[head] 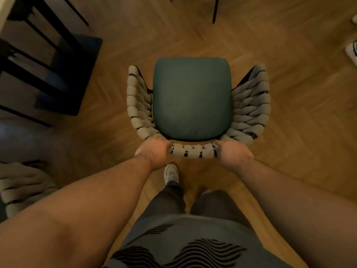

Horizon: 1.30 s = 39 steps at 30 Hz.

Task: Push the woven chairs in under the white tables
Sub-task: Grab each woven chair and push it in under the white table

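Left hand (154,151) and right hand (234,153) seemingly clasp the woven chair (193,97) by its backrest, seat pointing away.

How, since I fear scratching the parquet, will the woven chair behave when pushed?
The woven chair likely stays stiff: dark frame bars show through its wrap. It probably slides on the wooden floor. The left hand and right hand grip high, so it might tip.

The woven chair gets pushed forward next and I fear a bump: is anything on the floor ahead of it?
Nothing right ahead: the wooden floor past the woven chair is bare up to a thin dark leg at the top edge. A dark chair stands off to the left.
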### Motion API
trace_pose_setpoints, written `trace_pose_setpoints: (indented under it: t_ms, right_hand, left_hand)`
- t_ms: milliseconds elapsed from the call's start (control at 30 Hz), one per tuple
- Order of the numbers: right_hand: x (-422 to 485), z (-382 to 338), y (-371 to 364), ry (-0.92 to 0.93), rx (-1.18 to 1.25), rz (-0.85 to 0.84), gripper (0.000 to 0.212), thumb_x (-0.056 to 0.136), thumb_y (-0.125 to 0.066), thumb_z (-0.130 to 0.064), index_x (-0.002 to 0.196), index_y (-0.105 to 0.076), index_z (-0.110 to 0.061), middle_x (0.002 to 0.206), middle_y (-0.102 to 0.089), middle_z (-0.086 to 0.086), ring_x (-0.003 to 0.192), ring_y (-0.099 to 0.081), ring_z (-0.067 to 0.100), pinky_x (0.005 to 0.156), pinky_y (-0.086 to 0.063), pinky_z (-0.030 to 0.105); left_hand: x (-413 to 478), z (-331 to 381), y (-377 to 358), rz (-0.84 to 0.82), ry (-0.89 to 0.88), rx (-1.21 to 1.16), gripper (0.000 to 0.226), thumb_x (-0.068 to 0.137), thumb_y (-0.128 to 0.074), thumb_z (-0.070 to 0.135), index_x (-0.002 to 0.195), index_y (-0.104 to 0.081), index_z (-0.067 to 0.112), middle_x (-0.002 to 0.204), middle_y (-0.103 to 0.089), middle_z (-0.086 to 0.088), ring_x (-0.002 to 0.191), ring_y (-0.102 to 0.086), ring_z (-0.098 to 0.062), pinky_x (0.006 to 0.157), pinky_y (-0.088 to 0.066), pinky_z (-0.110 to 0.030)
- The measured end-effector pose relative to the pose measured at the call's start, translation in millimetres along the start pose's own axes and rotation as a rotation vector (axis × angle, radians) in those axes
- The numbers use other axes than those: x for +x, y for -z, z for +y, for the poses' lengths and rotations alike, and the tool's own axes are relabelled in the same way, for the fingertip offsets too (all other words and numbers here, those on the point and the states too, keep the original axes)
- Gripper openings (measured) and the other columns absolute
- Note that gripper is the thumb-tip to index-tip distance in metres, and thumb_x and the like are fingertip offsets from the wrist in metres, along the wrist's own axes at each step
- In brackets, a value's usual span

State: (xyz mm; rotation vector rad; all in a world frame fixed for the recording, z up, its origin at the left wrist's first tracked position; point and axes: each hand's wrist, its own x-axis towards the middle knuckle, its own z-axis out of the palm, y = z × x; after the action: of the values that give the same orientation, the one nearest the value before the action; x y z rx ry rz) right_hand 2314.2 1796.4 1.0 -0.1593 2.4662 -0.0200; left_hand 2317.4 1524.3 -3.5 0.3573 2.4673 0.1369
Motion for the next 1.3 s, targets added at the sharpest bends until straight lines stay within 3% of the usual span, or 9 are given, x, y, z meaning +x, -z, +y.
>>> trace_pose_setpoints:
  t_ms: [167,300,400,500,600,733,1033,1300]
  right_hand:
    - [30,11,-11,0.013,-0.113,-0.144,0.039,0.093,-0.061,-0.022,0.132,-0.058,-0.028,0.122,-0.064,0.004,0.118,-0.058,0.027,0.104,-0.046,0.044]
    - [48,21,-17,0.066,-0.194,-0.228,0.04,0.095,-0.057,-0.018,0.133,-0.057,-0.03,0.126,-0.066,0.003,0.121,-0.06,0.027,0.113,-0.039,0.046]
    - [59,29,-17,0.115,-0.274,-0.269,0.045,0.099,-0.05,-0.015,0.141,-0.054,-0.03,0.136,-0.064,0.003,0.128,-0.058,0.028,0.117,-0.036,0.048]
    - [64,32,-9,0.169,-0.292,-0.315,0.047,0.101,-0.047,-0.013,0.144,-0.052,-0.031,0.135,-0.065,0.002,0.125,-0.06,0.028,0.108,-0.044,0.044]
    - [63,31,-4,0.205,-0.278,-0.306,0.046,0.101,-0.051,-0.011,0.142,-0.052,-0.03,0.129,-0.067,0.002,0.116,-0.065,0.027,0.097,-0.055,0.043]
    - [71,26,10,0.24,-0.265,-0.303,0.047,0.099,-0.053,-0.01,0.141,-0.053,-0.033,0.123,-0.068,0.002,0.111,-0.066,0.027,0.09,-0.057,0.043]
    - [123,-30,62,0.34,-0.377,-0.26,0.055,0.1,-0.051,-0.009,0.145,-0.052,-0.039,0.12,-0.068,0.0,0.109,-0.067,0.024,0.088,-0.058,0.04]
    - [185,-129,117,0.482,-0.481,-0.231,0.047,0.1,-0.051,-0.007,0.138,-0.057,-0.035,0.119,-0.066,0.001,0.109,-0.065,0.024,0.09,-0.057,0.039]
  left_hand:
    - [40,5,-9,-0.13,-0.009,0.117,0.048,0.087,-0.072,0.031,0.134,-0.06,0.03,0.132,-0.066,0.001,0.126,-0.058,-0.023,0.121,-0.029,-0.049]
    - [62,14,-12,-0.274,0.044,0.198,0.045,0.093,-0.065,0.025,0.137,-0.058,0.03,0.14,-0.062,0.002,0.138,-0.052,-0.025,0.127,-0.012,-0.057]
    - [71,18,-11,-0.333,0.116,0.252,0.034,0.099,-0.06,0.028,0.133,-0.061,0.028,0.136,-0.065,0.001,0.134,-0.055,-0.025,0.123,-0.022,-0.054]
    - [71,21,-7,-0.34,0.16,0.272,0.02,0.101,-0.059,0.025,0.119,-0.067,0.028,0.121,-0.071,0.001,0.12,-0.063,-0.023,0.112,-0.035,-0.046]
    - [68,22,-3,-0.323,0.18,0.29,0.019,0.104,-0.055,0.026,0.118,-0.068,0.028,0.12,-0.071,0.001,0.12,-0.062,-0.023,0.111,-0.034,-0.045]
    - [68,11,11,-0.317,0.202,0.263,0.021,0.103,-0.054,0.024,0.117,-0.07,0.028,0.118,-0.071,0.0,0.115,-0.063,-0.023,0.108,-0.036,-0.045]
    - [59,-49,33,-0.252,0.308,0.115,0.018,0.102,-0.057,0.025,0.116,-0.067,0.026,0.117,-0.071,-0.001,0.115,-0.064,-0.025,0.106,-0.039,-0.044]
    - [42,-144,49,-0.189,0.47,-0.043,0.015,0.097,-0.065,0.026,0.111,-0.068,0.026,0.11,-0.07,-0.003,0.107,-0.063,-0.026,0.104,-0.047,-0.048]
